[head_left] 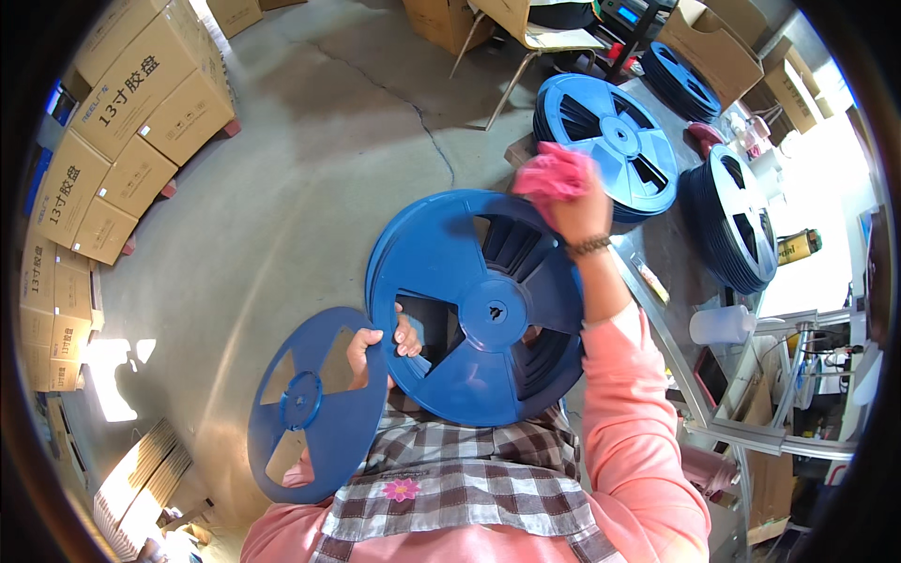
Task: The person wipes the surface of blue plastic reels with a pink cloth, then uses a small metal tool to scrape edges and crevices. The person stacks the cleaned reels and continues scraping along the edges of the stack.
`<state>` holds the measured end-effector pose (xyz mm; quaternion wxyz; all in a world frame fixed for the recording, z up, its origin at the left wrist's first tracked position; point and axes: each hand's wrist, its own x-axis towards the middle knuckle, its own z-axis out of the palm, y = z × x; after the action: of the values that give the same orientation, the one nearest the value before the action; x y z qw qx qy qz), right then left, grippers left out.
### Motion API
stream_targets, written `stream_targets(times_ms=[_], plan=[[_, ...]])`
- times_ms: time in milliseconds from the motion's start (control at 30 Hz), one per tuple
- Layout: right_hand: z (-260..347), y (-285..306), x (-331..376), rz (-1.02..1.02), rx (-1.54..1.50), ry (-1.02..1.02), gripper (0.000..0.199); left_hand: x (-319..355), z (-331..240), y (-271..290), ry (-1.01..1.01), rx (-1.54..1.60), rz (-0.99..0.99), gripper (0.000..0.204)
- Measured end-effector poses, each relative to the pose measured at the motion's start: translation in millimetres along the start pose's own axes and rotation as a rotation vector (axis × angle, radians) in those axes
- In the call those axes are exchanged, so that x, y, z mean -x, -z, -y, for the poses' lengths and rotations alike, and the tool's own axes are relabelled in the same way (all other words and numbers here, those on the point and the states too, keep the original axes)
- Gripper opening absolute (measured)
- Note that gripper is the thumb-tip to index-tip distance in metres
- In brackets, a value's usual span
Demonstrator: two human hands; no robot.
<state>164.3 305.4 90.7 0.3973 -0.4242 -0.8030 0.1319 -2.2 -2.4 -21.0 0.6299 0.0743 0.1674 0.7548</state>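
Observation:
A loose blue plastic reel flange [343,427], with cut-out windows and a raised hub, tilts at my lower left. My left hand [361,354] is closed on its right edge; the thumb lies over the rim and the fingertips show in a window of the large blue reel [427,239] beside it. That reel, seemingly a stack, stands in front of my torso, its hub facing me. Above its upper right rim, my right hand [584,211] is closed around a crumpled pink cloth [554,174]. The cloth and hand are slightly smeared by motion.
More blue reel stacks [615,131] stand on the grey workbench [662,305] to the right, with a white bottle [721,325] near its edge. Cardboard boxes [141,103] are piled at the left. A chair [526,42] stands at the back.

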Motion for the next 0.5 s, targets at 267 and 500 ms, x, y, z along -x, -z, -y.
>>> stream_targets(times_ms=[267,500], plan=[[-21,150,206,0.033,-1.266,-0.96,0.058,-2,-7,-20,0.123,-0.16,-0.058,0.059],[18,162,220,-0.025,-1.143,-0.747,0.02,11,20,-21,0.083,-0.277,-0.183,0.063]])
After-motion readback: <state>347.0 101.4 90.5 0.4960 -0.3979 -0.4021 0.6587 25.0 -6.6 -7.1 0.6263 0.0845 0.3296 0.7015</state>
